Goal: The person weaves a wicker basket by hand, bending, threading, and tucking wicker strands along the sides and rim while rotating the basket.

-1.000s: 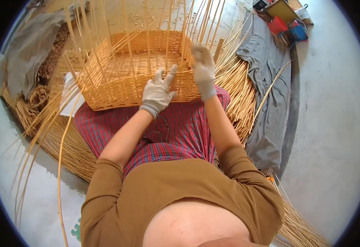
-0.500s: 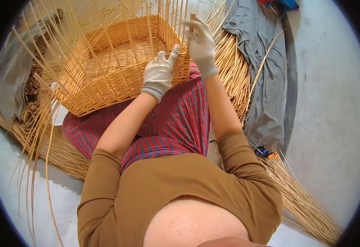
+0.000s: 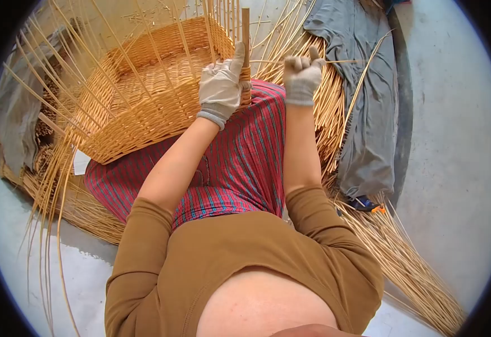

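A half-woven wicker basket (image 3: pixel 144 121) with tall upright stakes leans across my lap. My left hand (image 3: pixel 221 85), in a pale glove, grips the basket's right end, its index finger pointing up beside a flat wooden upright (image 3: pixel 246 33). To the right of the basket, my gloved right hand (image 3: pixel 303 76) is closed in a fist around a thin wicker strand (image 3: pixel 344 60). The strand runs sideways from the basket's corner through the fist, and its free end sticks out to the right.
Bundled wicker rods (image 3: pixel 324 123) lie to the right, partly under a grey cloth (image 3: pixel 372 135). Another bundle of rods (image 3: pixel 403 264) spreads at lower right. Long loose strands (image 3: pixel 49 196) hang off the basket's left end. A striped red cloth (image 3: pixel 245 151) covers my lap.
My right hand has moved away from the basket's corner to the right and closed into a fist, drawing the strand out. The basket has shifted slightly left.
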The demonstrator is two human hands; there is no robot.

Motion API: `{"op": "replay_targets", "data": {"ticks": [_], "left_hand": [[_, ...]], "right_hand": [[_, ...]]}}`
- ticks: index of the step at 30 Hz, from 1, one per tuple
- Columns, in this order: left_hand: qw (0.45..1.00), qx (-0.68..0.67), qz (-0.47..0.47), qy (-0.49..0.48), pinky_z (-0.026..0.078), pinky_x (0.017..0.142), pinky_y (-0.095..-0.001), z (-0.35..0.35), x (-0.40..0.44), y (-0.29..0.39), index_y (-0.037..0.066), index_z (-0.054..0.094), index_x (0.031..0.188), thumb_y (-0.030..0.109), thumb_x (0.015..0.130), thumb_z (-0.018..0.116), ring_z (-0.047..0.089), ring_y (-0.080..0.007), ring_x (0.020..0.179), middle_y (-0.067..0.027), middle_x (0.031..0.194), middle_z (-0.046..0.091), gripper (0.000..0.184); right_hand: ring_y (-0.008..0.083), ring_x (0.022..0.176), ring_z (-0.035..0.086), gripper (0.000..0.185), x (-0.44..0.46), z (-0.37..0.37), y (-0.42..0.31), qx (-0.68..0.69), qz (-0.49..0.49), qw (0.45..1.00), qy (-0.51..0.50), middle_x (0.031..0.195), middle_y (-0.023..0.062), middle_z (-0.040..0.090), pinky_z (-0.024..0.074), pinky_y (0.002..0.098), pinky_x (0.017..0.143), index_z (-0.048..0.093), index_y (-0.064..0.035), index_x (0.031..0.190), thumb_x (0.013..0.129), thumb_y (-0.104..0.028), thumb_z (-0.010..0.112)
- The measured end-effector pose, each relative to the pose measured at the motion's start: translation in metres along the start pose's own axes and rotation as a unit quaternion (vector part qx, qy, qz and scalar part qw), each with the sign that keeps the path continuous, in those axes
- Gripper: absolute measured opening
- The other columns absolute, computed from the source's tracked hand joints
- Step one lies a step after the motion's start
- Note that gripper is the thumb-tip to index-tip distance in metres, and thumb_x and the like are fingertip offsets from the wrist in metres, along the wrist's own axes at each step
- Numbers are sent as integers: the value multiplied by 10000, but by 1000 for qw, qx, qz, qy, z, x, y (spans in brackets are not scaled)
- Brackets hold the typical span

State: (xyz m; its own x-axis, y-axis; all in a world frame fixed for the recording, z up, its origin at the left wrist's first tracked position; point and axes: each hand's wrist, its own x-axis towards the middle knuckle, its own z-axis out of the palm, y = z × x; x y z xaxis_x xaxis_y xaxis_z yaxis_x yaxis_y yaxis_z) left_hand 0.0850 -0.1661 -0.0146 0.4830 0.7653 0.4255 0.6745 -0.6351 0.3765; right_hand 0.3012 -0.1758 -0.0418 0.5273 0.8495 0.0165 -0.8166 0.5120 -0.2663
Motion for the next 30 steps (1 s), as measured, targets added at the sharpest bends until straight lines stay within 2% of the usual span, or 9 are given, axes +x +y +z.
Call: {"op": "replay_targets", "data": {"ticks": [6,8,10,11,13,16,22,26,30], "left_hand": [[986,66,-98,-121,465,822,-419,-5,0,9,116,308,1527,288,811,762,640,-274,968,-94,1046,666,865],[997,-39,-46,39,481,884,-435,10,-18,-9,81,490,1401,272,842,748,625,-275,1052,-126,1090,658,645],[952,-257,-31,166,501,937,-437,-10,-31,-7,56,609,1247,230,893,711,628,-275,1094,-150,1151,652,407],[917,-359,-71,160,518,949,-431,-25,-37,-2,49,649,1172,185,927,680,642,-270,1079,-156,1181,651,282],[665,-701,-225,126,580,891,-373,-26,-61,-33,41,645,1129,83,976,597,682,-242,984,-139,1170,664,166],[606,-729,-291,131,601,872,-350,-48,-64,-43,24,629,1107,26,970,591,687,-212,936,-118,1084,677,143],[855,-475,-144,151,594,785,-306,-71,48,-29,15,640,1081,-9,952,583,678,-152,851,-89,999,697,143],[976,-146,-41,-157,527,951,-350,-38,132,-19,36,551,1335,168,1020,517,653,-222,1049,-110,1198,669,343],[791,-611,6,30,473,1028,-355,-65,24,-13,70,534,1362,11,918,663,539,-174,1210,-67,1306,607,466]], "right_hand": [[133,873,643,296,-134,37,76,-547,-197,793,-182,926,53,668,544,312,818,630,-53,1226,930,-71,620],[158,1006,630,446,-114,102,62,-492,80,810,-307,1077,62,670,512,314,935,635,-45,1235,817,110,630],[168,1014,627,466,-84,134,40,-368,46,919,-134,1102,49,669,503,299,959,601,-60,1314,861,-25,705],[160,1002,630,485,-59,120,29,-612,-54,779,-126,1095,53,670,506,286,944,589,-85,1349,883,-112,720],[182,998,637,454,-22,59,40,-601,188,756,-180,1065,92,669,512,293,908,626,-62,1271,861,-202,762],[218,926,643,446,-28,61,52,-752,113,613,-213,962,120,652,520,320,843,656,-38,1110,792,-300,828],[284,764,603,434,-37,47,69,-835,-59,517,-182,850,135,581,495,423,714,627,-38,919,760,-387,828],[350,752,612,218,-44,62,90,-851,-142,501,-61,880,168,620,490,416,705,627,-51,904,863,-245,717],[308,818,646,260,-13,7,89,-766,-140,611,-141,900,146,681,503,418,742,666,-32,1068,915,-241,639]]}}
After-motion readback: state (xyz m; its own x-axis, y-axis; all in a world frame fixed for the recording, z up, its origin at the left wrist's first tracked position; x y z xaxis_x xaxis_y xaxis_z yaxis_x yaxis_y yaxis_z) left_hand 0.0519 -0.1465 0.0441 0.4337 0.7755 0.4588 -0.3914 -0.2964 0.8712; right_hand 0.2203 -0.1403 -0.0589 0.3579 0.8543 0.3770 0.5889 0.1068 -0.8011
